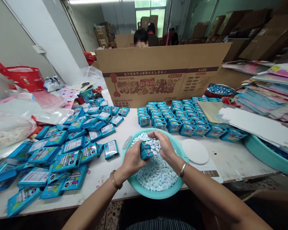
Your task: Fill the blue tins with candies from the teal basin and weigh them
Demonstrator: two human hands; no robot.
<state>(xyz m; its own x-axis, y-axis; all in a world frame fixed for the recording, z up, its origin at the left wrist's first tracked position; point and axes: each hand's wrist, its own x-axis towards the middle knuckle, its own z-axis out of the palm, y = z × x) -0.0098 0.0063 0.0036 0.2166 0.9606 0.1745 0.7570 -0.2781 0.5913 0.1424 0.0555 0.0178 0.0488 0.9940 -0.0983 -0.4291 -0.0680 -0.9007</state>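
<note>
My left hand [133,158] is closed around a small blue candy box [146,150] above a turquoise basin [153,194]. Pale blue and white candies [158,177] fill the basin. My right hand [165,144] cups a heap of these candies [154,145] against the box's upper right side. Its fingers curl over the heap, and some candies touch the box. To the left, many blue candy packs [72,159] lie in a loose pile. Behind the basin, blue boxes [175,124] stand upright in rows.
A large cardboard carton [163,60] stands at the back, with a person [140,37] behind it. Right of the basin is a scale with a round white plate [195,151]. Another turquoise basin [266,153] sits at the right edge under white card sheets [256,119]. A red bucket [26,78] stands far left.
</note>
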